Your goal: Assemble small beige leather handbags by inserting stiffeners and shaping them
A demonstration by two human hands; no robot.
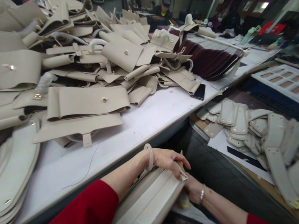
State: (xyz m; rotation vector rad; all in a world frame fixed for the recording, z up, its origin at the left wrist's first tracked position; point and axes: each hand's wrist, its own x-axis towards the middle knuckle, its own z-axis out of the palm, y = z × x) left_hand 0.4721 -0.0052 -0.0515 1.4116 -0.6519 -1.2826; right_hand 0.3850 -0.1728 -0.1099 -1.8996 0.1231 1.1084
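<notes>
A long, folded beige bag piece (149, 205) slants up from the bottom edge, its pale inner side showing. My left hand (168, 160) is closed over the upper end of this piece, thumb and fingers at its corner. Right beside it, my right hand (191, 185) meets the same corner from below. Its fingers are mostly hidden behind my left hand and the piece. Small yellow bits (181, 152) show just above and below my right hand; what they belong to is unclear.
Beige bag parts with gold clasps (88, 100) are heaped on the white table (140, 122). Curved panels (12, 170) are stacked at left. Dark red sheets (208, 56) and a phone (199, 92) lie farther right. Beige straps (278, 145) cover a lower surface.
</notes>
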